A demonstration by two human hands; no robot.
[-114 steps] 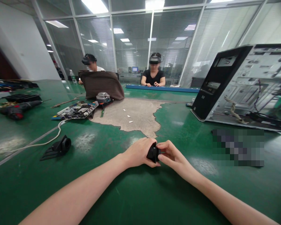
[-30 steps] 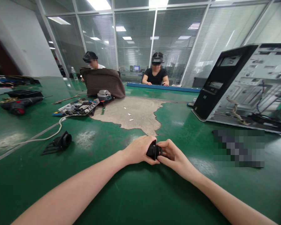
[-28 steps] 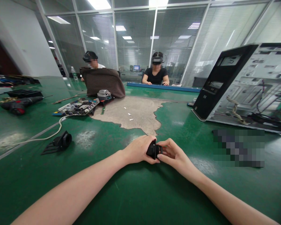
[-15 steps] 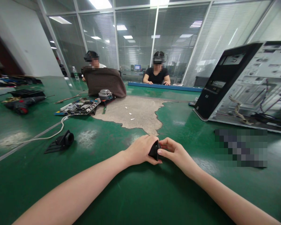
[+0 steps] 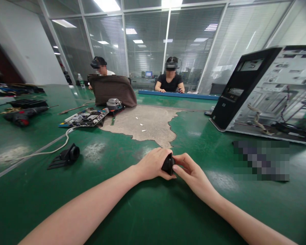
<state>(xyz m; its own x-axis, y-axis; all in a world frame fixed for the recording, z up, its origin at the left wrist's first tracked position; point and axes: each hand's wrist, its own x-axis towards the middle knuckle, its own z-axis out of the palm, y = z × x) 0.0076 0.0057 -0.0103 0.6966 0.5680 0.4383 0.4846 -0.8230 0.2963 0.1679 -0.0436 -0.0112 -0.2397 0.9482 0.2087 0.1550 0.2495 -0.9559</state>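
Observation:
A small black part [image 5: 167, 165], with a flat face and a short raised rim on its right side, is held just above the green tabletop [image 5: 153, 211]. My left hand [image 5: 151, 164] is wrapped round it from the left, palm over its back, so much of it is hidden. From the right, the thumb and fingers of my right hand [image 5: 190, 169] pinch its raised rim. Off to the left lies a black funnel-like plastic duct [image 5: 67, 155] with a round opening and a flat slotted base.
A circuit board [image 5: 85, 117], a brown cloth-covered block [image 5: 112, 90] and a cordless drill [image 5: 25, 114] occupy the left. At right stands an opened computer case [image 5: 242, 88], with a blurred-out dark item [image 5: 261, 160] before it. Two people sit at the far side.
My right thumb and fingers have turned slightly on the rim of the black part. My left hand stays in place. The view has shifted a little.

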